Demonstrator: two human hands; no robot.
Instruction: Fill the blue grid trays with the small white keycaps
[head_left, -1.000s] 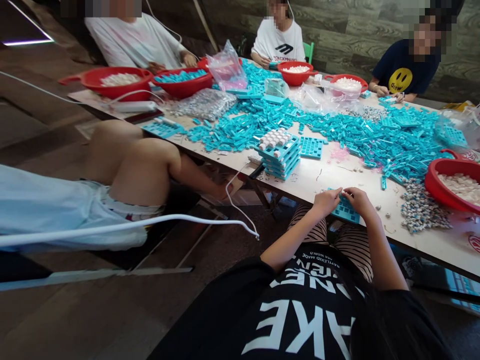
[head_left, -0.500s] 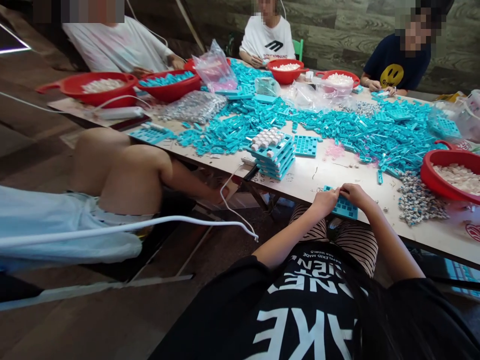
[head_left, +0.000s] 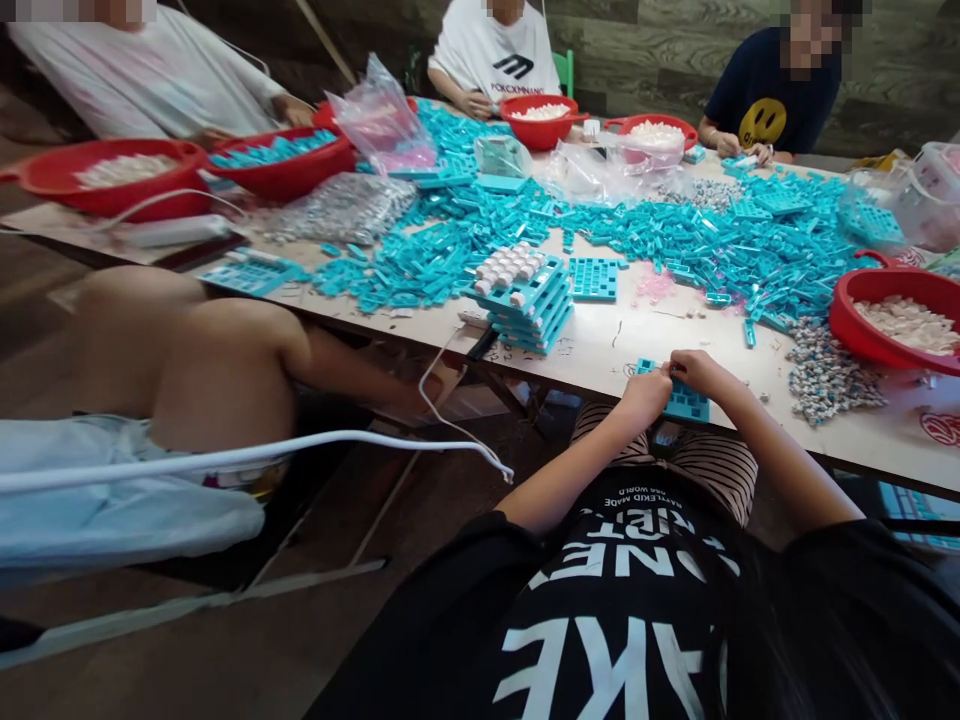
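A blue gridded plate (head_left: 688, 402) lies at the table's near edge, partly covered by my hands. My left hand (head_left: 646, 392) is closed over the plate's left part, its fingertips close to those of the other hand. My right hand (head_left: 699, 371) has its fingers bent together above the plate's upper part. Whatever small thing either hand pinches is hidden or too small to name. To the left stands a stack of blue plates (head_left: 532, 318) with white keycap-like pieces (head_left: 510, 268) on top. Another blue plate (head_left: 593, 279) lies flat behind the stack.
Blue pieces (head_left: 750, 245) are heaped across the table (head_left: 592, 350). A red basket (head_left: 892, 310) of whitish pieces stands right, beside small grey-white parts (head_left: 829, 385). People sit across the table and at left. A white cable (head_left: 300, 445) crosses in front at left.
The whole view has shifted, so the table and people appear farther left and slightly higher. My hands have moved slightly apart at the fingertips and stay over the same plate.
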